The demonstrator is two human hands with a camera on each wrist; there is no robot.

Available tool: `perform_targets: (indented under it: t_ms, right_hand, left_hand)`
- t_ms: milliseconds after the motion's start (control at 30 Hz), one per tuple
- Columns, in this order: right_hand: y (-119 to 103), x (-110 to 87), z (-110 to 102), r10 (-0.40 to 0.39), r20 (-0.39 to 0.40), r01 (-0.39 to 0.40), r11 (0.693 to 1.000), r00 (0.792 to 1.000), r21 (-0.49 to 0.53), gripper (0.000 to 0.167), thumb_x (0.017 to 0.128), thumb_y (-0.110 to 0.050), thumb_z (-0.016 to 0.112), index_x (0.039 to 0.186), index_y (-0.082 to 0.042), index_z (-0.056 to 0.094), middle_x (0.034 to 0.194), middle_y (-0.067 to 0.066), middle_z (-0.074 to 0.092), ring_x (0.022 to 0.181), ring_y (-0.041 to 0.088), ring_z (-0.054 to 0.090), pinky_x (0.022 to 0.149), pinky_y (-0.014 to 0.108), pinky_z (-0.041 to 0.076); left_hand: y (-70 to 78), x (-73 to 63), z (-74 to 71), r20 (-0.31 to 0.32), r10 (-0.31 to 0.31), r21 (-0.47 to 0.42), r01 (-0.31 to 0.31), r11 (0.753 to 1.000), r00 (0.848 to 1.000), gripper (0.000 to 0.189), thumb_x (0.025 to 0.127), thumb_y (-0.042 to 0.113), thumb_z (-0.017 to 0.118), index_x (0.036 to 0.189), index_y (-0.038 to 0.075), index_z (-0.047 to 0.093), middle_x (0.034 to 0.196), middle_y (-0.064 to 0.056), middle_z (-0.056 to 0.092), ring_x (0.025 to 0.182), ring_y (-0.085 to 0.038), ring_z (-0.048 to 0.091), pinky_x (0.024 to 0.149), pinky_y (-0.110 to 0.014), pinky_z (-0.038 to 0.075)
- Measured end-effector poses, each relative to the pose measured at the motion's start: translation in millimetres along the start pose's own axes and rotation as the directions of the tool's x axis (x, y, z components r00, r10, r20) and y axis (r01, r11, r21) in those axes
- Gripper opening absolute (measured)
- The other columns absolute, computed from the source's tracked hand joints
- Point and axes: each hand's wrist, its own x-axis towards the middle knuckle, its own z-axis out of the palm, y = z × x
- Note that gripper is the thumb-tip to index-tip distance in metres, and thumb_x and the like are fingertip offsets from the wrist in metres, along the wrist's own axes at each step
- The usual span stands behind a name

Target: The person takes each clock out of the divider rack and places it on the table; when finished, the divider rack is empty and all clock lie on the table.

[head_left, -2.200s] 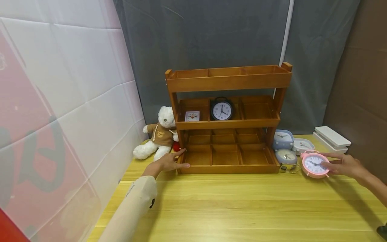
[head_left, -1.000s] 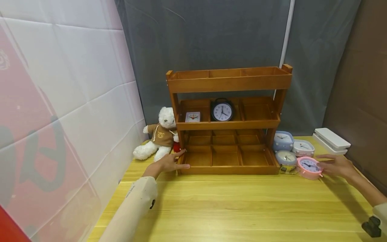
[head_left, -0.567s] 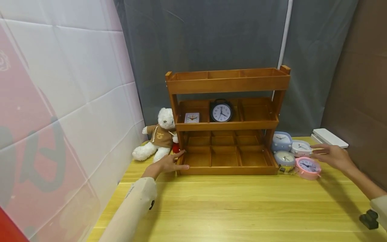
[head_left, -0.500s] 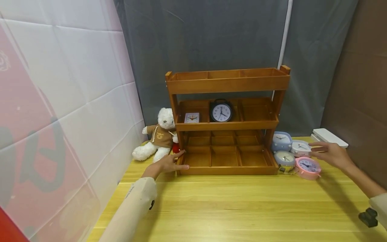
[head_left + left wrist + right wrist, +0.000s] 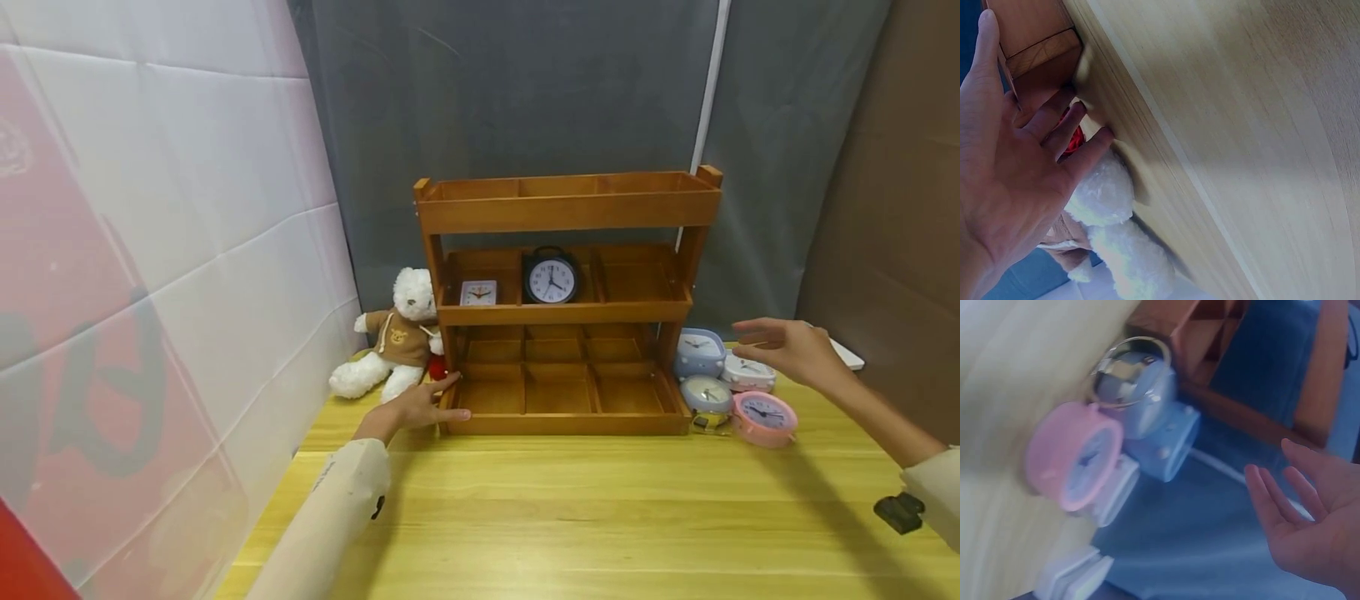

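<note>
My left hand rests with spread fingers against the left end of the brown wooden shelf, thumb along its bottom front edge. Above the clocks at the right hovers my right hand, fingers loosely extended and holding nothing. The pink alarm clock stands on the table in front of a white clock. To their left are a round grey-blue clock and a blue clock. On the middle tier sit a small white square clock and a black round clock.
A white teddy bear in a brown hoodie leans at the shelf's left side, a red object beside it. Behind my right hand is a partly hidden white box. A white panel borders the left.
My right hand has set the pink clock down beside the other clocks, let go, and moved up and left above the white clock. The left hand has stayed at the shelf.
</note>
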Motion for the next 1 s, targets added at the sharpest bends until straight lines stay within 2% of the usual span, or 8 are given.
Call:
perform_targets:
  t_ms: [167,267,367,533,700,833,933,1000]
  right_hand:
    - [-23,10.5,-5,-0.024,-0.01,0.024,1.0,1.0,0.008,0.04,0.093,-0.025,0.081,0.127,-0.005,0.073,0.102,0.014,0.079,0.084,0.01,0.077,0.067,0.016,0.046]
    - [-37,17.4,-7,-0.047,-0.004,0.047,0.998,0.999,0.042,0.041,0.094,-0.024,0.08,0.129,-0.005,0.072,0.106,0.017,0.078,0.082,0.003,0.075,0.065,0.018,0.051]
    - [-53,26.0,-8,-0.066,-0.005,0.066,0.996,0.998,0.063,0.042,0.094,-0.023,0.08,0.131,-0.004,0.071,0.109,0.019,0.077,0.084,0.01,0.077,0.063,0.018,0.053]
    - [-79,43.3,-8,-0.065,0.001,0.065,0.995,0.998,0.074,0.046,0.095,-0.026,0.079,0.134,-0.005,0.069,0.114,0.021,0.076,0.095,0.035,0.076,0.064,0.019,0.053]
    - [-103,61.6,-3,-0.074,0.014,0.072,0.991,0.997,0.112,0.047,0.095,-0.027,0.079,0.136,-0.006,0.068,0.117,0.02,0.075,0.101,0.038,0.075,0.07,0.018,0.053]
    - [-119,76.7,4,-0.074,0.03,0.069,0.985,0.997,0.156,0.048,0.096,-0.028,0.079,0.136,-0.005,0.067,0.12,0.021,0.074,0.104,0.038,0.074,0.08,0.035,0.061]
    - [-130,87.6,10,-0.082,0.029,0.076,0.983,0.996,0.166,0.049,0.096,-0.028,0.079,0.136,-0.004,0.067,0.121,0.022,0.073,0.104,0.039,0.073,0.087,0.051,0.059]
    - [-138,94.5,14,-0.087,0.023,0.081,0.982,0.996,0.17,0.048,0.096,-0.028,0.079,0.135,-0.003,0.068,0.12,0.022,0.074,0.103,0.039,0.073,0.09,0.054,0.058]
  left_hand:
    - [0.9,0.1,-0.2,0.007,-0.005,0.0,0.005,1.0,1.0,0.101,0.089,0.073,0.066,0.168,0.027,0.022,0.159,-0.025,0.042,0.141,-0.041,0.048,0.115,-0.059,0.037]
    - [1.3,0.3,0.3,0.01,-0.008,0.006,0.008,1.0,1.0,0.101,0.089,0.074,0.065,0.168,0.028,0.023,0.161,-0.024,0.04,0.141,-0.041,0.048,0.115,-0.059,0.038]
    - [1.4,0.0,0.5,0.007,-0.007,0.012,0.007,1.0,1.0,0.101,0.088,0.074,0.066,0.167,0.028,0.023,0.161,-0.023,0.04,0.14,-0.041,0.049,0.115,-0.059,0.038]
    - [1.1,-0.1,0.1,0.004,-0.007,0.012,0.007,1.0,1.0,0.101,0.088,0.074,0.065,0.168,0.027,0.023,0.162,-0.023,0.038,0.142,-0.041,0.047,0.115,-0.059,0.037]
    - [1.3,-0.1,0.3,0.003,-0.008,0.013,0.008,1.0,1.0,0.102,0.088,0.074,0.066,0.168,0.027,0.023,0.164,-0.022,0.035,0.146,-0.042,0.041,0.116,-0.059,0.037]
    - [1.2,-0.2,0.5,0.002,0.0,0.012,0.0,1.0,1.0,0.1,0.09,0.072,0.066,0.168,0.026,0.023,0.164,-0.022,0.035,0.148,-0.041,0.038,0.117,-0.058,0.036]
    - [1.1,0.1,0.3,0.002,0.004,0.011,-0.004,1.0,1.0,0.1,0.09,0.072,0.066,0.168,0.025,0.023,0.165,-0.021,0.034,0.149,-0.041,0.037,0.118,-0.058,0.035]
    - [1.1,0.2,-0.1,0.0,0.004,0.011,-0.004,1.0,1.0,0.1,0.09,0.072,0.066,0.168,0.026,0.023,0.165,-0.021,0.034,0.149,-0.041,0.037,0.117,-0.058,0.035]
